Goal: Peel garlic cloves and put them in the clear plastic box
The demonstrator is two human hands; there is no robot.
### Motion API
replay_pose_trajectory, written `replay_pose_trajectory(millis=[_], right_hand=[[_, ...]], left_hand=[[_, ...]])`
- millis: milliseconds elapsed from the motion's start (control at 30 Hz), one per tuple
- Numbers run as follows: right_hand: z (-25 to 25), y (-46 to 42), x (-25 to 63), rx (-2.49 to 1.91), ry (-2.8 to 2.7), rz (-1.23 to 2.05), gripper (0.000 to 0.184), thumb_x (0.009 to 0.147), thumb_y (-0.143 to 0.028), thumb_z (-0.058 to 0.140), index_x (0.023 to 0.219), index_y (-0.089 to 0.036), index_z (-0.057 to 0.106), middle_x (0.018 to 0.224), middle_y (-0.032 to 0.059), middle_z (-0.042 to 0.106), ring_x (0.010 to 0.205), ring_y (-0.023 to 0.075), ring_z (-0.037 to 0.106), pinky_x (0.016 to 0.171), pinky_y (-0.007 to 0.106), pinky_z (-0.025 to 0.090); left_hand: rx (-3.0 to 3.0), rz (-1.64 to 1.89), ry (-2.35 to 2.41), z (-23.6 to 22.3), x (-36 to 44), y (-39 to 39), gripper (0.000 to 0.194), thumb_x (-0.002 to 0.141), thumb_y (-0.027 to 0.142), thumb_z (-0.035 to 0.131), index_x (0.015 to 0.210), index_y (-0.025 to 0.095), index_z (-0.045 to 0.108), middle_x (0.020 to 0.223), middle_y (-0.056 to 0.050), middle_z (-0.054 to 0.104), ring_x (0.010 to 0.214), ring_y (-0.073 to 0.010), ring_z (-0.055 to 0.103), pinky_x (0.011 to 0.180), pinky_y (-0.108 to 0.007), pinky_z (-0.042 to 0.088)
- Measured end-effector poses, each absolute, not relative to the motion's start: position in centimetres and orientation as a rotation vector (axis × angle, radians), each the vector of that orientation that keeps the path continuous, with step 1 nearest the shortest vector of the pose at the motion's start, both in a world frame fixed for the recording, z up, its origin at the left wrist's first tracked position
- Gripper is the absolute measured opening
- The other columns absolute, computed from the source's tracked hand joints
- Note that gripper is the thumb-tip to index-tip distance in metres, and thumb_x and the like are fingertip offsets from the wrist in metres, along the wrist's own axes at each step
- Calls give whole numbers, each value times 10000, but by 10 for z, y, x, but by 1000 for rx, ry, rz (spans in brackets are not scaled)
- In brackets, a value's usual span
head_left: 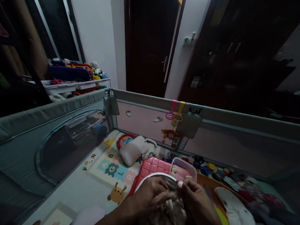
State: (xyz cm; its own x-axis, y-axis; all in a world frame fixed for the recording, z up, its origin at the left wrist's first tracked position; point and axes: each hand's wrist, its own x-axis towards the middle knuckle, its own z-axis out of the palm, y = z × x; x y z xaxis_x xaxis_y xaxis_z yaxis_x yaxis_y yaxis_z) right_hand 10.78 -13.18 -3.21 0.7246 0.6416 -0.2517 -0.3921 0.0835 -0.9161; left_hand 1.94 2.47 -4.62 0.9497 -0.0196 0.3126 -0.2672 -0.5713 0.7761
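My right hand (198, 201) pinches a small white garlic clove (180, 183) between thumb and fingertips, over the right side of a white-rimmed bowl (152, 174). Across the bowl is my left hand (155, 192), its fingers bent and drawn together; what they hold, if anything, is hidden. Pale papery garlic skins (176, 211) fill the bowl below both hands. Just beyond the bowl stands a clear plastic container (194, 171) with several pale cloves in it. Under the container and bowl sits a red padded-looking surface (154, 166).
A grey-green playpen rail (144, 97) with mesh sides surrounds me. On the patterned mat (98, 171) lie a white cushion-like object (133, 150) and a round red toy (123, 139). Toys line the right side, near a white cloth (234, 204). Toy bins (63, 87) stand outside.
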Motion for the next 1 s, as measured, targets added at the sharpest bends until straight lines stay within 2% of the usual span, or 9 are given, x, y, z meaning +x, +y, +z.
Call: replay_pose_trajectory(millis=[100,167,400,533,700,867,1000], right_hand=[[-34,-131,108,-1282,-248,792,395,607,-463,778,531,-145,556,509,-50,502,460,62,404,467,177,338],[-36,-131,107,-1280,-251,813,392,607,-467,776,536,-147,560,502,-47,506,464,68,404,471,182,335],[-39,-126,107,-1258,-295,855,390,577,-461,796,522,-145,574,508,-28,543,496,84,432,507,196,340],[-41,-125,111,-1337,-370,828,423,507,-491,819,492,-139,585,481,-15,558,494,94,445,514,203,341],[-43,-126,110,-1316,-406,840,369,574,-452,801,516,-140,613,496,-8,585,501,96,471,521,203,351],[-44,-125,110,-1301,-408,895,353,582,-440,800,531,-137,626,513,6,614,501,104,497,523,215,363],[-42,-126,111,-1300,-401,873,354,573,-440,806,523,-136,630,499,-2,604,497,97,481,518,210,347]], left_hand=[[2202,439,-93,-53,21,22,57,746,172,666,748,160,721,873,-63,697,823,-193,642,761,-273,493],[2164,513,-85,-53,20,20,91,732,151,679,815,163,715,873,-60,702,835,-194,646,772,-278,496],[2101,804,-247,-42,18,14,184,885,208,519,943,166,689,875,-66,720,799,-162,662,758,-244,513],[2245,880,-380,-43,21,15,257,928,211,428,897,138,673,803,-72,710,737,-161,652,694,-242,520],[2400,912,-462,-42,20,16,304,941,180,365,821,130,640,718,-62,689,668,-159,640,632,-247,518],[2486,943,-476,-40,19,14,281,912,139,381,762,130,618,670,-49,674,623,-170,629,596,-269,518],[2448,888,-482,-39,19,17,261,919,154,393,800,125,624,690,-53,681,657,-159,639,629,-251,521]])
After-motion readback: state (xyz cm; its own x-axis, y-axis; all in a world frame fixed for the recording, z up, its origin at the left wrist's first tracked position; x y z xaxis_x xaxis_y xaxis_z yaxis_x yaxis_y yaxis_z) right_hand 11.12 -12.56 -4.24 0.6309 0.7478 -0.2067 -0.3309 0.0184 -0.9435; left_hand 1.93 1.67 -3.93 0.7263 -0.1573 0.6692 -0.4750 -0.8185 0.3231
